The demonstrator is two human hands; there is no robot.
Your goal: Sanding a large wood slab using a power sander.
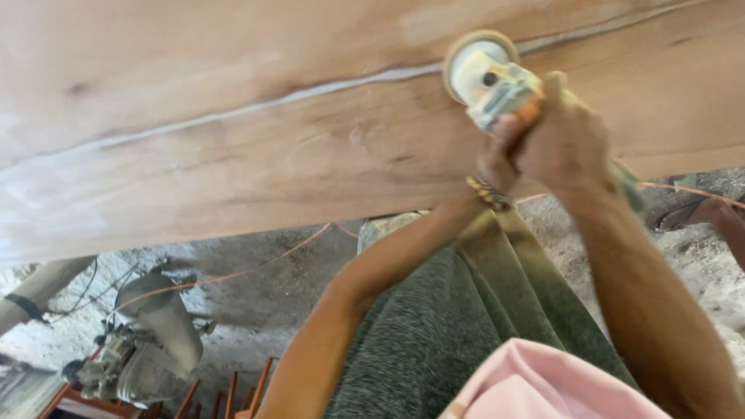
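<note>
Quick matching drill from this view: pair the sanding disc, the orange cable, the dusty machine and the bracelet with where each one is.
Things:
1. sanding disc
2. orange cable
3. dusty machine
4. bracelet

Places:
A. on the ground, lower left
B. on the left wrist
C. against the wood slab, by its pale seam
D. trailing across the dusty ground under the slab

Pairs: 1-C, 2-D, 3-A, 4-B

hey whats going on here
A person is pressing a dusty handheld disc sander against a large reddish-brown wooden slab, right on a pale filled crack line. Both hands grip the tool: the right hand over its body, the left hand just beneath. A thin orange cable trails over the dusty concrete floor below.
</note>
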